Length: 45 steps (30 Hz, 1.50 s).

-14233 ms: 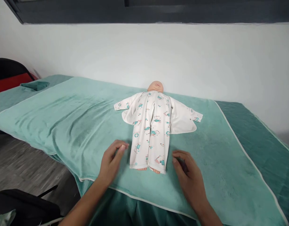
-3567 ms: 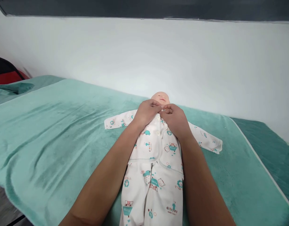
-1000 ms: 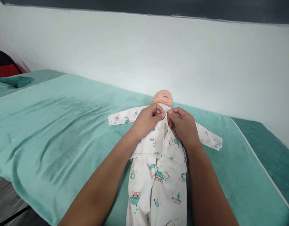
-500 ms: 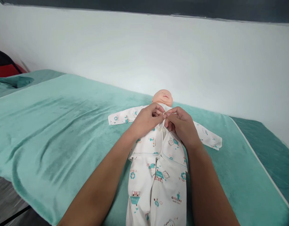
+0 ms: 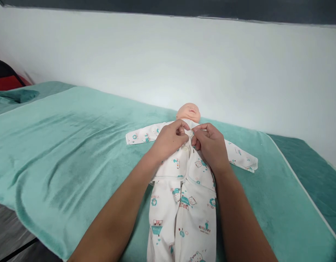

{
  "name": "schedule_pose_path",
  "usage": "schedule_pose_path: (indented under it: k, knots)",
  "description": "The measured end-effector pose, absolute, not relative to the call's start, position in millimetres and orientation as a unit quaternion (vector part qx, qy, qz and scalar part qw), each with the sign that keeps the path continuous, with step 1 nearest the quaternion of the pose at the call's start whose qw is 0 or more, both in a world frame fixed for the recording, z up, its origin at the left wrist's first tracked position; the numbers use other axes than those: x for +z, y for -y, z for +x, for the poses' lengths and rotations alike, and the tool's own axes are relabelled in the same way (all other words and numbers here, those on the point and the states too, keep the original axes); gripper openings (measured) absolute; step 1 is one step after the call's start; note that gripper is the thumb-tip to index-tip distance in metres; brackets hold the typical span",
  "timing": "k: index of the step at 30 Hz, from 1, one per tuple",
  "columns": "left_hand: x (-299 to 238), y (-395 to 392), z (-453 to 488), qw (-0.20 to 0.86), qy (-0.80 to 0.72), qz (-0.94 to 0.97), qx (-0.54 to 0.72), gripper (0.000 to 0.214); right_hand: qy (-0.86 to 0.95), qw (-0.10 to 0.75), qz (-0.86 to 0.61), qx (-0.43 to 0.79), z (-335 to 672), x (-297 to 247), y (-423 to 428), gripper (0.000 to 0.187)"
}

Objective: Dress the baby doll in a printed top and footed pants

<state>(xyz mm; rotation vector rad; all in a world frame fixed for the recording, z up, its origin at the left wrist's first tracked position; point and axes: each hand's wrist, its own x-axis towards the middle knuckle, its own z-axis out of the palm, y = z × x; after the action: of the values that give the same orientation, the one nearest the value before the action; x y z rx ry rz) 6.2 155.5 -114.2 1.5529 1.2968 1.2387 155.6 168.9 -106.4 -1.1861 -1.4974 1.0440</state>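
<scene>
A baby doll (image 5: 188, 112) lies on its back, dressed in a white printed baby shirt (image 5: 172, 168) and matching trousers (image 5: 196, 222). Both sleeves stretch out sideways. At the upper chest, my left hand (image 5: 172, 139) pinches the shirt's front edge between thumb and fingers. Opposite it, my right hand (image 5: 211, 145) has its fingers closed on the other side of the same opening. A small pale button (image 5: 191, 134) shows in the narrow gap between my fingertips. Lower down, the two front panels meet along the middle and part slightly toward the hem.
Under the doll spreads a light green plush blanket (image 5: 75, 153), creased on the left. Darker green cloth (image 5: 307, 167) shows at the right. A white wall (image 5: 129, 54) rises behind. Something black and red (image 5: 5, 80) stands at the far left.
My fingertips have drawn slightly apart at the shirt's upper front, and the button between them has come into view. The doll lies in the same place.
</scene>
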Motion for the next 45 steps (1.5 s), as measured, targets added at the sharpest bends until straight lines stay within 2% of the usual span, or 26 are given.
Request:
schedule_pose_path:
  k: [3, 7, 11, 14, 21, 27, 33, 45]
  knots:
    - [-112, -154, 1, 0.362, -0.519, 0.625, 0.458, 0.022, 0.651, 0.432, -0.519, 0.347, 156, -104, -160, 0.017]
    - [-112, -152, -11, 0.383, -0.507, 0.637, 0.436, 0.02, 0.72, 0.332, -0.566, 0.226, 159, -96, -142, 0.03]
    - [-110, -149, -21, 0.388, -0.484, 0.677, 0.397, 0.02, 0.754, 0.212, -0.588, 0.203, 165, -83, -123, 0.035]
    - [-107, -147, -26, 0.381, -0.467, 0.709, 0.365, 0.017, 0.769, 0.176, -0.574, 0.221, 171, -77, -119, 0.034]
    - [-104, -147, -28, 0.383, -0.412, 0.762, 0.322, 0.017, 0.747, 0.206, -0.479, 0.414, 191, -83, -136, 0.037]
    - [-104, -145, -23, 0.354, -0.409, 0.778, 0.319, 0.011, 0.666, 0.312, -0.446, 0.51, 187, -99, -138, 0.042]
    - [-102, -143, -25, 0.486, -0.37, 0.704, 0.363, 0.019, 0.588, 0.428, -0.426, 0.538, 171, -104, -130, 0.038]
    - [-108, -145, -27, 0.55, -0.341, 0.644, 0.408, 0.015, 0.609, 0.428, -0.442, 0.501, 166, -108, -130, 0.044]
